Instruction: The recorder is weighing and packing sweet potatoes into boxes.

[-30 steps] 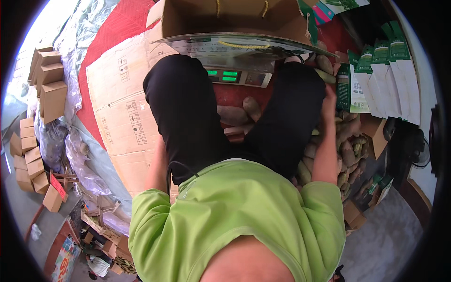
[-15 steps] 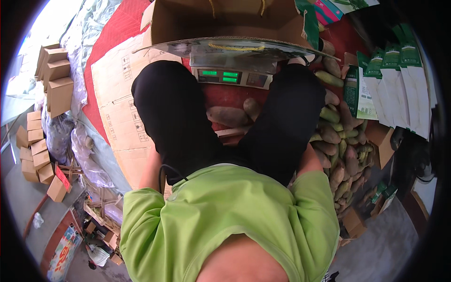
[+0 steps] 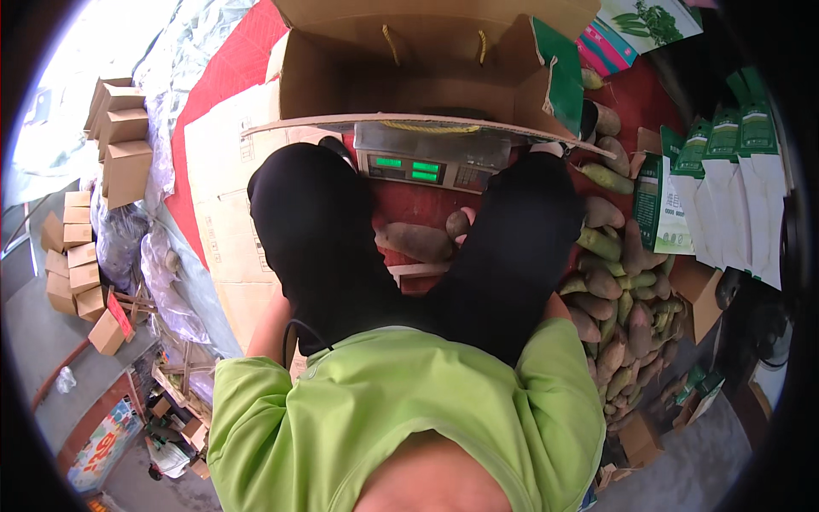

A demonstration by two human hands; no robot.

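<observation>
My left forearm and right forearm pass down outside my thighs, where the legs hide my hands. Between my knees, on the red ground, lies a long brownish-pink root. The end of another root sticks out beside my right leg. Small pink patches next to it could be fingertips; I cannot tell. Beyond my feet, a digital scale shows lit green digits. Over it stands an open cardboard box with yellow cord handles. A short wooden edge shows between my thighs.
A pile of brownish-pink and green roots spreads along my right side. Beyond it stand green-and-white printed packages. Flattened cardboard lies on my left, with plastic sheeting and small brown boxes farther out.
The view has tilted, so the box, scale and roots sit lower and more of the box's inside shows. Pink patches now appear by the root end at my right leg.
</observation>
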